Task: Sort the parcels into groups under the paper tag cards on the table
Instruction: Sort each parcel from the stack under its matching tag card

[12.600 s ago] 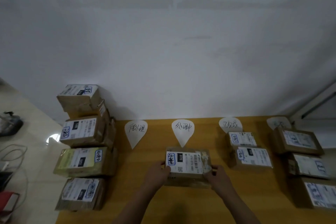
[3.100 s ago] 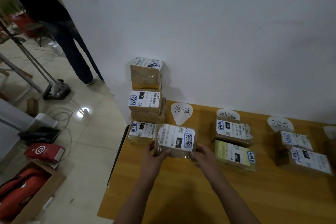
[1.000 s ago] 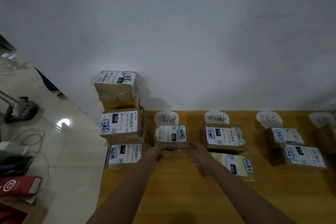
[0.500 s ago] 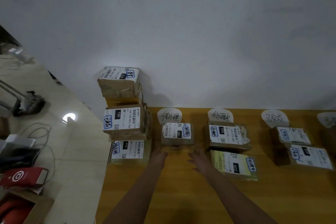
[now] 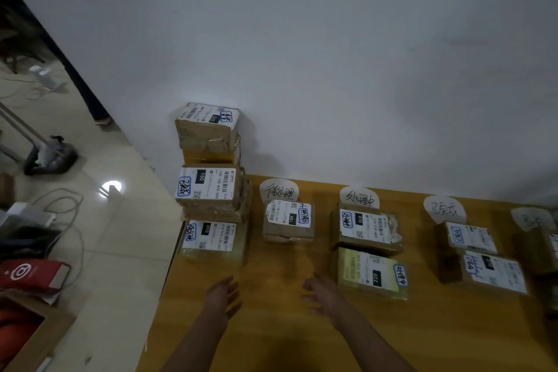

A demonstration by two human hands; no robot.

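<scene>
Hovering empty and spread-fingered over the near table (image 5: 271, 341), left hand (image 5: 222, 299) and right hand (image 5: 324, 293) touch nothing; small parcel (image 5: 288, 222) sits under the leftmost tag card (image 5: 279, 190), matching labels presumably.

We've got four tag cards (image 5: 279, 189) in a row along the table's (image 5: 271, 335) back edge, parcels lined up in front of each. Left of them sits a stack of parcels (image 5: 211, 178) against the wall (image 5: 332, 54).

Brown labelled parcels (image 5: 288, 220) lie in columns below white paper tag cards (image 5: 279, 190) along the wall.
</scene>
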